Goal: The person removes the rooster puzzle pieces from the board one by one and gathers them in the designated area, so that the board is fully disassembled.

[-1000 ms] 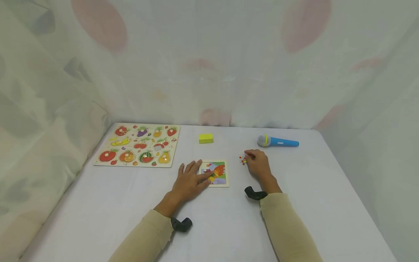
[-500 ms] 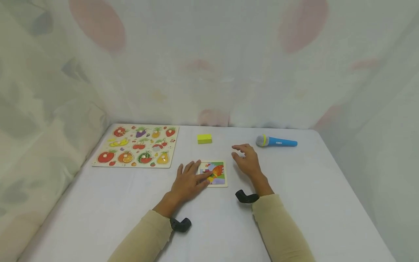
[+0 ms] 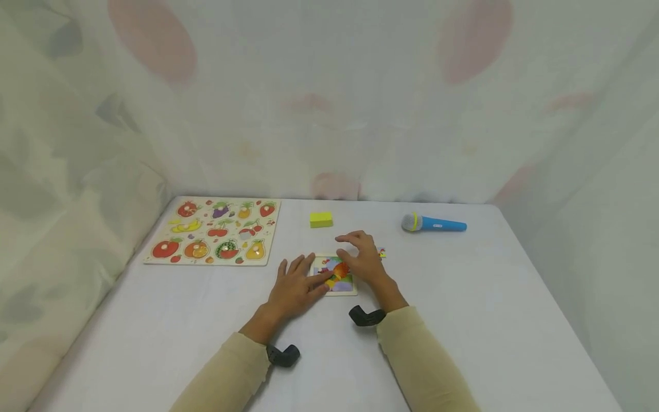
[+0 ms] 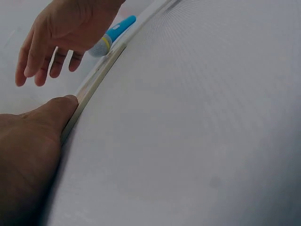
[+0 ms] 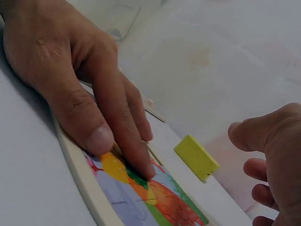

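Observation:
A small framed jigsaw puzzle with a colourful picture lies mid-table. My left hand rests on its left side with fingers spread; in the right wrist view, the left thumb and a finger lie on the picture. Over the puzzle's right edge is my right hand, thumb and index finger apart and nothing held between them. The right wrist view shows this hand with a wide thumb gap. Just right of the right hand, a loose puzzle piece lies on the table, partly hidden by it.
A wooden fruit puzzle board lies at the back left. Behind the small puzzle sits a yellow block. A blue toy microphone lies at the back right. Fabric curtains enclose the white table.
My right hand has moved left from the loose piece to the small puzzle, its thumb and index finger parting on the way. The left hand has stayed on the puzzle.

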Tool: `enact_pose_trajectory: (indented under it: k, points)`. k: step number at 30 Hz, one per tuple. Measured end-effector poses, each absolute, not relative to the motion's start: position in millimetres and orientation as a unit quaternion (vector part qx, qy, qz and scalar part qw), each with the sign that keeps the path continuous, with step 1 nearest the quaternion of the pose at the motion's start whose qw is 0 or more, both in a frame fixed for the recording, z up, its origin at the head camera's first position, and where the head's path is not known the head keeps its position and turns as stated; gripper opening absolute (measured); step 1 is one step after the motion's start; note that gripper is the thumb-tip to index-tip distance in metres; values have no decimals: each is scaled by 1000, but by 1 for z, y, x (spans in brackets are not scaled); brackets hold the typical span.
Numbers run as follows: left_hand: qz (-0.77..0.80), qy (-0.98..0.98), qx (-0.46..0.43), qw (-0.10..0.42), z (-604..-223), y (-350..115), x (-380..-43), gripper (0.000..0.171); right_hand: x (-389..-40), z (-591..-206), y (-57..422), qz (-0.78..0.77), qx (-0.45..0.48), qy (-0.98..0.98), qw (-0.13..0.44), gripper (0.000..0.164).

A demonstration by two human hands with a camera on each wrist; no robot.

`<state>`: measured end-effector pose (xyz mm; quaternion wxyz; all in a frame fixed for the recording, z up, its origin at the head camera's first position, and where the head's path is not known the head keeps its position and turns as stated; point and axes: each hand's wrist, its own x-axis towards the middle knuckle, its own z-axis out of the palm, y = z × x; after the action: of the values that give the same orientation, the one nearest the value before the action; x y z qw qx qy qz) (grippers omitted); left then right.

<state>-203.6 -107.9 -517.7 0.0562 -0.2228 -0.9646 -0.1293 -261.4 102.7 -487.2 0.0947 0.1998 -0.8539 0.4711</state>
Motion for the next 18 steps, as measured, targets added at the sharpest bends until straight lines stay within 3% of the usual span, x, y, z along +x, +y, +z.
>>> enact_pose_trajectory:
  k: [18]
  points:
    - [-123, -963, -230, 70, -518, -109, -204, 46, -263, -502, 81, 295, 236, -925, 34, 23]
